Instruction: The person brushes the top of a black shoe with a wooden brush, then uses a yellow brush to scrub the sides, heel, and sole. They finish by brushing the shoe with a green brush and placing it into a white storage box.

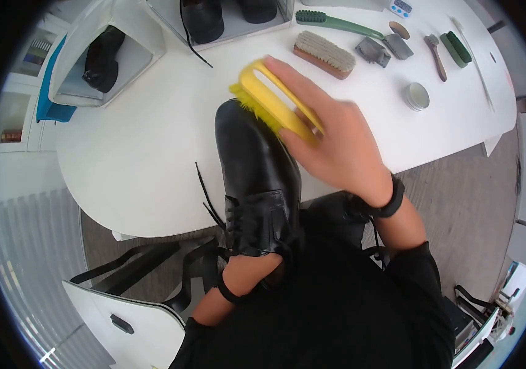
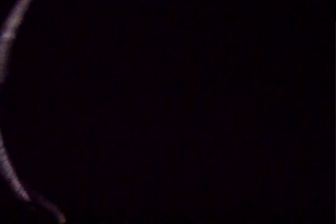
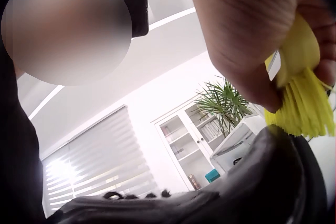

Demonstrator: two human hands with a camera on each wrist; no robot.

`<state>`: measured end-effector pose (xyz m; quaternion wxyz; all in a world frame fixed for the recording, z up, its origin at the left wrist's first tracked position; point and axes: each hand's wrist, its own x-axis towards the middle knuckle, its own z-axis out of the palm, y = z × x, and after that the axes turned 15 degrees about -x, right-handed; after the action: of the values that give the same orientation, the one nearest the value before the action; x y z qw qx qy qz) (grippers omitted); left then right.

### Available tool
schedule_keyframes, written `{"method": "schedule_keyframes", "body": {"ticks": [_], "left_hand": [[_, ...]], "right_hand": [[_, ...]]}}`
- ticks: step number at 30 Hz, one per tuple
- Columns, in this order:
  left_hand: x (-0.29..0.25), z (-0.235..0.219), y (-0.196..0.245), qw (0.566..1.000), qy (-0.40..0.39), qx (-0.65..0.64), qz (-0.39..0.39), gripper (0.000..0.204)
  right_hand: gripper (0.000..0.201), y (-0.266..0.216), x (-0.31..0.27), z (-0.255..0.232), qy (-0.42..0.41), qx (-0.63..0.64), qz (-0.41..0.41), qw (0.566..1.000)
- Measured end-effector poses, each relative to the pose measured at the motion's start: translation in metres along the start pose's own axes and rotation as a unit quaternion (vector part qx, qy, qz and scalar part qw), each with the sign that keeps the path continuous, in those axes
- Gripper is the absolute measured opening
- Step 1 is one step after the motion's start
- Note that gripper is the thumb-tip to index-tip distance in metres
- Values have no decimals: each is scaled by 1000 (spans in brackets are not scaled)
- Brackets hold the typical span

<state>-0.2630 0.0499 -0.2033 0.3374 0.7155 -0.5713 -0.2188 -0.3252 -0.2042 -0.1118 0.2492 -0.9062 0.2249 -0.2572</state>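
Note:
In the head view, a yellow scrub brush (image 1: 275, 101) with a looped handle is gripped by my right hand (image 1: 333, 138). Its yellow bristles rest along the toe of a black leather lace-up shoe (image 1: 254, 144); the right wrist view also shows the bristles (image 3: 302, 108) over the toe. My left hand (image 1: 254, 269) reaches into the shoe's opening, its fingers hidden inside, so I cannot tell how they lie. The shoe's toe points away from me, over the table's near part, and black laces (image 1: 208, 200) hang from its left side. The left wrist view is almost wholly dark.
On the white table (image 1: 128, 166) lie a grey-bristled wooden brush (image 1: 324, 54), a long green brush (image 1: 340, 23), small brushes, grey crumpled pieces (image 1: 373, 52) and a round tin (image 1: 417, 96). Boxes at the back hold more black shoes (image 1: 104, 58). A white chair (image 1: 131, 320) stands at left.

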Motion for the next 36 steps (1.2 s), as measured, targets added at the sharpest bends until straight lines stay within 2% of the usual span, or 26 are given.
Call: {"method": "schedule_keyframes", "body": {"ticks": [5,7,12,13,16,18,21,25,27,28,30,36], "left_hand": [[0,-2,4,997,18,-66,-19,58],[1,-3,4,994,25,-98,-28,58],[-2,-4,3,977,33,-197,-73,57],[-2,-4,4,972,36,-217,-83,57],[0,-9,6,954,47,-277,-105,56],[-2,-9,5,955,41,-276,-104,56],[-9,-3,-11,974,5,-208,-90,56],[2,-7,1,982,36,-175,-57,61],[6,-8,4,997,34,-62,-4,60],[8,-8,4,998,38,-57,-3,60],[12,-6,5,996,37,61,63,59],[12,-3,5,997,64,-51,10,56]], "right_hand": [[80,2,27,12,0,-16,-42,999],[80,-1,20,10,-22,6,-14,1000],[82,-1,-37,3,-30,37,25,999],[82,-2,-50,-3,-53,59,63,995],[83,-4,-84,-13,-83,80,107,988],[82,-4,-95,-16,-89,78,118,986],[82,-4,-98,-20,-91,63,123,986],[84,-3,-66,-14,-54,49,76,994],[85,-1,-44,-6,-28,43,46,998],[84,0,-32,-3,-19,28,32,999],[84,2,-10,3,-7,14,15,1000],[81,0,31,12,-36,7,-11,999]]}}
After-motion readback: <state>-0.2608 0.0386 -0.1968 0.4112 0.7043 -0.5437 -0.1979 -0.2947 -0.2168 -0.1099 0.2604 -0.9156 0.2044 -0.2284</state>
